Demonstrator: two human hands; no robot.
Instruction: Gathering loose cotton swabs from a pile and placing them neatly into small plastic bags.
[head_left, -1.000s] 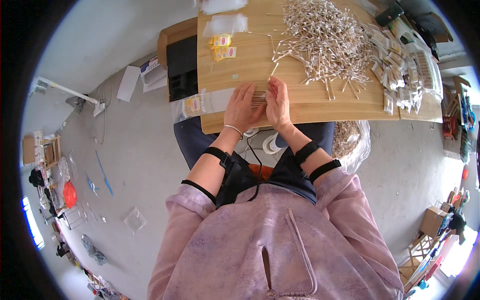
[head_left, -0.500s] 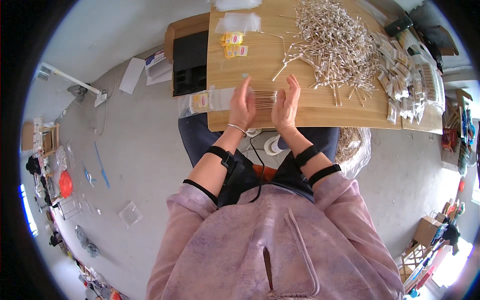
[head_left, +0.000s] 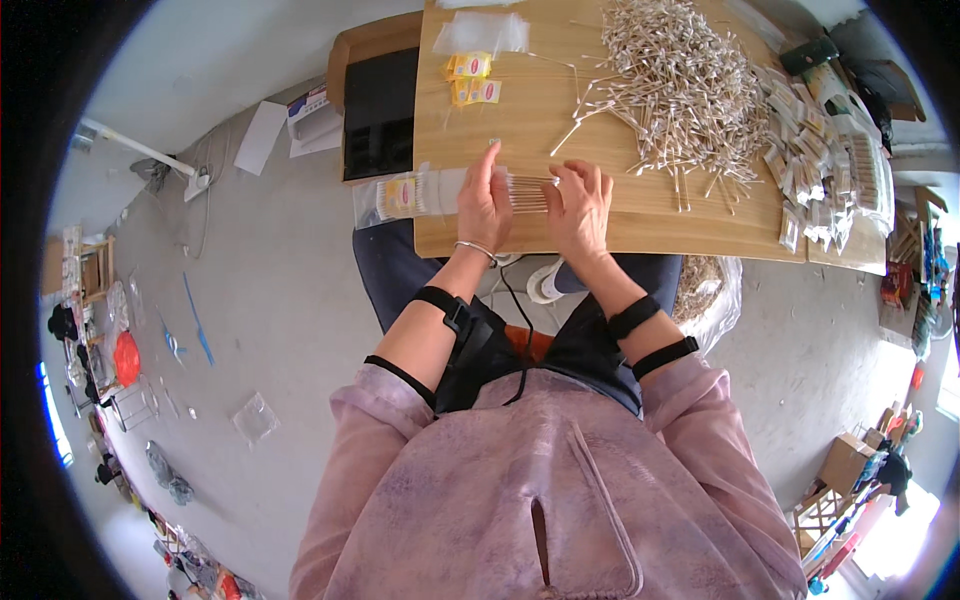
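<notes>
Between my hands, a row of cotton swabs point(head_left: 528, 194) lies crosswise near the table's front edge. My left hand point(head_left: 484, 208) stands on edge at the row's left end, fingers stretched out and open. At the right end, my right hand point(head_left: 581, 212) has its fingers bent but loosely apart, with the fingertips at the swab tips. Left of my left hand is a clear bag point(head_left: 368, 203) with a yellow label card point(head_left: 399, 195) and swabs in it; it reaches past the table's left edge. My left hand partly hides what lies between the bag and the row.
A big heap of loose swabs point(head_left: 682, 95) covers the table's far right. Filled swab packets point(head_left: 808, 160) are piled beyond it. Yellow label cards point(head_left: 476, 92) and clear empty bags point(head_left: 482, 33) lie at the far left. A dark open box point(head_left: 380, 110) stands beside the table.
The fingers of my right hand have bent from upright and straight down onto the swab tips. My left hand stays at the other end of the row.
</notes>
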